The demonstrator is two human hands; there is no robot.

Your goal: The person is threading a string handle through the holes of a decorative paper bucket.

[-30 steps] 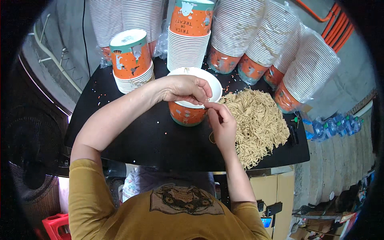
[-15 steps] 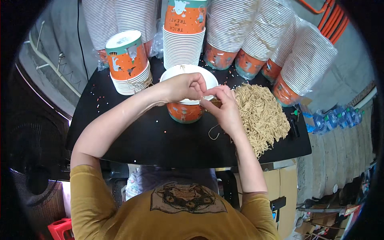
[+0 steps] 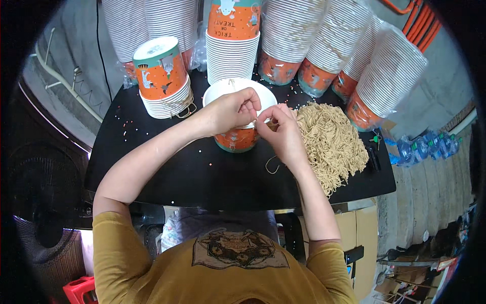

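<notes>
A paper bucket [image 3: 234, 143], orange outside and white inside, stands upright before me, mouth up. A bit of beige cord shows at its far rim. At the near right rim my left hand [image 3: 234, 110] reaches over the mouth, thumb and fingers pinched together. My right hand [image 3: 284, 133] meets it there, also closed in a pinch. Between the fingertips a small bit of cord [image 3: 254, 122] shows, mostly hidden by the fingers. Beside my right hand lies a big heap of beige cords [image 3: 331, 149]. One curved cord end [image 3: 272, 165] rests on the black table.
Left of the bucket stands a short upside-down stack of buckets [image 3: 161, 76] with cords. Behind rises a tall stack [image 3: 233, 58], flanked by plastic-wrapped stacks [image 3: 392, 76]. Small beads [image 3: 200, 151] are scattered over the black table [image 3: 167, 177]. Keys [image 3: 375, 138] lie at the right edge.
My right hand has shifted slightly, its fingers curling closer to my left hand at the rim. The view has moved a little; the bucket stays in place.
</notes>
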